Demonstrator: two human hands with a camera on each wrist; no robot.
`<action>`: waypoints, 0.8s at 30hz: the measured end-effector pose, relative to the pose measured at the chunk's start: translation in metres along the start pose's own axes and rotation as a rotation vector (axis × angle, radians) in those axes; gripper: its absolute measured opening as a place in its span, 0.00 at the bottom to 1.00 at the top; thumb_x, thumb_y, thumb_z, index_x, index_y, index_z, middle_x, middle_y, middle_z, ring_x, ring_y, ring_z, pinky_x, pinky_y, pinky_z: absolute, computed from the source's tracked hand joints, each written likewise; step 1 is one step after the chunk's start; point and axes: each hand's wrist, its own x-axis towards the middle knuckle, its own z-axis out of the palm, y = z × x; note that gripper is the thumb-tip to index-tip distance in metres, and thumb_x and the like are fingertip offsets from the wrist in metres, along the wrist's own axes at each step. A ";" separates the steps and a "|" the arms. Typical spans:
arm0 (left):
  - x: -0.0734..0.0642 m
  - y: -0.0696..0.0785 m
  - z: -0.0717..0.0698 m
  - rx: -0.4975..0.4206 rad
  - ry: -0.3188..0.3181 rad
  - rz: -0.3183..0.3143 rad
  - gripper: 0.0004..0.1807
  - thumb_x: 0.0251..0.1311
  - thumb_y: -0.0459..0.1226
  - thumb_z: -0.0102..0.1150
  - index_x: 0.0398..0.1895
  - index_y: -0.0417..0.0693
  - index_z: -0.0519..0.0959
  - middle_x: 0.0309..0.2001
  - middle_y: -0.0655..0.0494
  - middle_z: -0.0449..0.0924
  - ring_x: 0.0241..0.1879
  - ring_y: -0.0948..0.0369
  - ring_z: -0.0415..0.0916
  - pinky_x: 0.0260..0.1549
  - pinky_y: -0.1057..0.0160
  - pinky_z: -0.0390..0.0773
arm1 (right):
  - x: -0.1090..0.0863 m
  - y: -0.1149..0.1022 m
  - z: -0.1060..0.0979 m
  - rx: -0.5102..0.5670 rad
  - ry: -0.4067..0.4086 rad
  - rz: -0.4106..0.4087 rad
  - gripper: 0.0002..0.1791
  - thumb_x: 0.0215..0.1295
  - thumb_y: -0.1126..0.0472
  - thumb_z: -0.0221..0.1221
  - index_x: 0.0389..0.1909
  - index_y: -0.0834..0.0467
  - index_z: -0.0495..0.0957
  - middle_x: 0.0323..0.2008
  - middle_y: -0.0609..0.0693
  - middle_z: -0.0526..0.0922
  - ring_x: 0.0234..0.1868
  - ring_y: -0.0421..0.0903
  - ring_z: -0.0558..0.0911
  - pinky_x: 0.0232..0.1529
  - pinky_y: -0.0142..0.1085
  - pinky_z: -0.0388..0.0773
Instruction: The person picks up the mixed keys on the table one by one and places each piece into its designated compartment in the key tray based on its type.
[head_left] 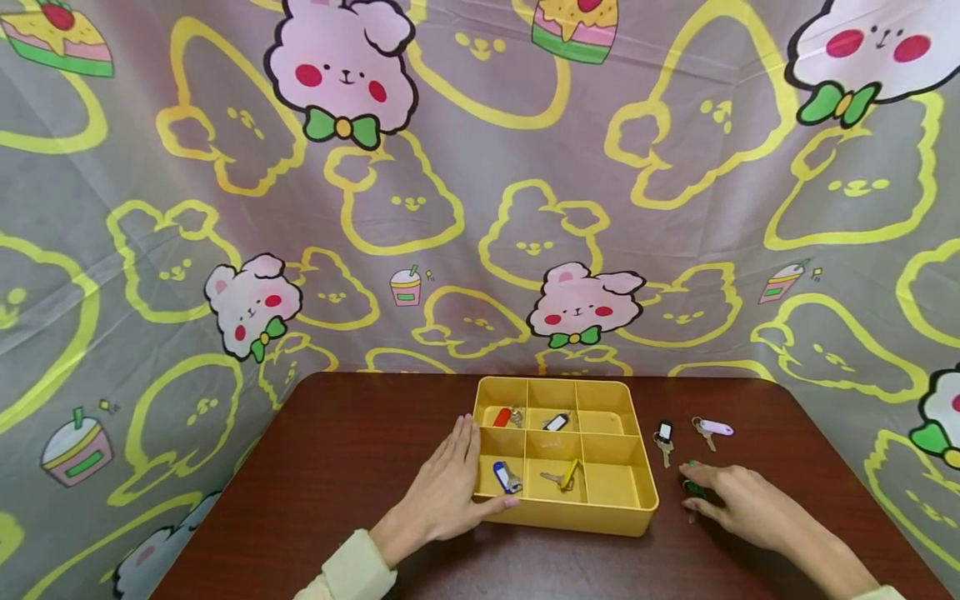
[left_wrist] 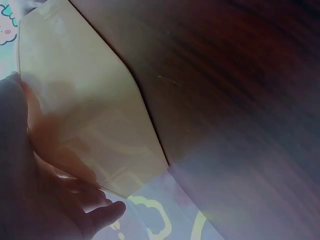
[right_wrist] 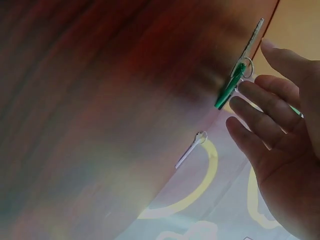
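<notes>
My left hand (head_left: 442, 483) rests along the left side of a yellow compartment box (head_left: 566, 514), its fingers straight and the thumb across the front rim. In the left wrist view the fingers lie along the box wall (left_wrist: 95, 110). My right hand (head_left: 742, 504) is low over the table right of the box, thumb and fingers spread around a key with a green tag (head_left: 693, 487). The right wrist view shows that green-tagged key (right_wrist: 232, 85) just beyond the fingertips. Farther back lie a key with a black tag (head_left: 664, 433) and one with a lavender tag (head_left: 716, 427).
Inside the box, keys with red (head_left: 502, 417), black-and-white (head_left: 557, 422), blue (head_left: 502, 475) and yellow (head_left: 570, 475) tags lie in separate compartments. The dark wooden table (head_left: 352, 433) meets a patterned cloth (head_left: 450, 208) at the back and sides.
</notes>
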 end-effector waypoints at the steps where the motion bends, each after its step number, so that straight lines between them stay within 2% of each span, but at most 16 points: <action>1: 0.000 0.000 0.000 -0.001 0.000 0.000 0.70 0.60 0.83 0.34 0.85 0.35 0.45 0.86 0.38 0.39 0.86 0.44 0.42 0.81 0.46 0.60 | 0.000 0.000 0.000 0.001 -0.003 0.002 0.22 0.62 0.51 0.73 0.52 0.61 0.88 0.48 0.51 0.92 0.44 0.49 0.92 0.42 0.43 0.89; 6: -0.001 0.000 0.002 -0.005 -0.005 -0.002 0.69 0.61 0.83 0.34 0.85 0.35 0.42 0.86 0.38 0.36 0.86 0.45 0.39 0.82 0.47 0.58 | 0.002 0.002 0.001 0.004 -0.018 0.004 0.21 0.62 0.52 0.73 0.51 0.61 0.89 0.47 0.52 0.93 0.44 0.50 0.92 0.41 0.44 0.89; 14: -0.001 0.001 0.003 0.015 -0.001 0.018 0.68 0.63 0.81 0.32 0.84 0.33 0.45 0.85 0.35 0.38 0.86 0.42 0.42 0.84 0.46 0.52 | 0.004 0.004 0.001 -0.001 -0.020 -0.003 0.19 0.61 0.55 0.74 0.50 0.61 0.89 0.45 0.53 0.93 0.41 0.49 0.93 0.39 0.43 0.89; 24: 0.000 0.001 0.004 0.011 0.004 0.019 0.68 0.62 0.82 0.32 0.83 0.32 0.48 0.85 0.34 0.39 0.86 0.42 0.42 0.84 0.46 0.53 | 0.003 0.009 0.002 -0.006 -0.005 -0.042 0.16 0.58 0.60 0.74 0.47 0.60 0.90 0.42 0.53 0.94 0.38 0.46 0.92 0.35 0.41 0.88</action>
